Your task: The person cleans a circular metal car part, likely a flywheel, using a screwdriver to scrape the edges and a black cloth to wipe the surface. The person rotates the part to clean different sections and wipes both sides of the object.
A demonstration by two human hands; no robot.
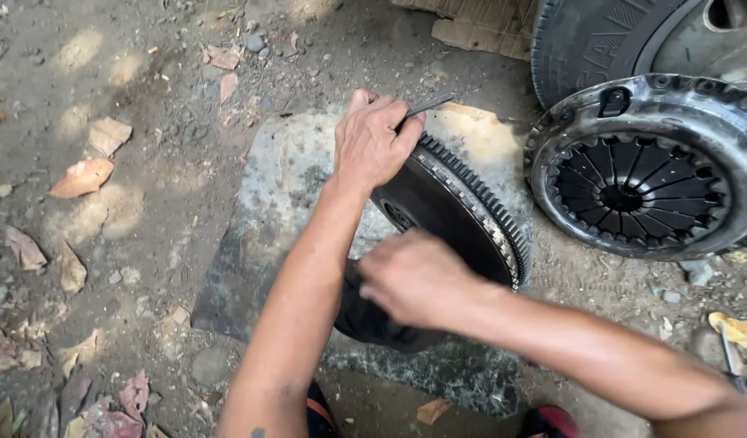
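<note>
Flywheel (pixel 462 212): dark steel disc, tilted up on edge, lower rim on a slab (pixel 276 211); toothed ring gear around the rim, teeth worn bright along the upper right arc; face dull black, one small hole visible near the left wrist. Lower part hidden behind the right hand and forearm.

Left hand (pixel 373 144): at the top of the flywheel, fingers curled shut around a thin dark rod (pixel 426 107), tip of the rod projecting up and to the right past the knuckles.

Right hand (pixel 414 277): fingers closed, pressed against the lower face of the flywheel over a dark cloth (pixel 373 320); whether cloth or rim is gripped cannot be told.

Slab: flat, grey, stained, pale yellow at its far right corner, set in bare ground (pixel 146 178).

Ground: packed dirt with pebbles, scattered dry leaves (pixel 83 177) at left, dappled sunlight.

Clutch cover (pixel 645 166): round, grey, radial spring fingers about a central hole, lying flat just right of the slab, apart from the flywheel.

Tyre (pixel 592 40): black, treaded, upper right, behind the clutch cover.

Shoe (pixel 552 422): red, bottom edge.
</note>
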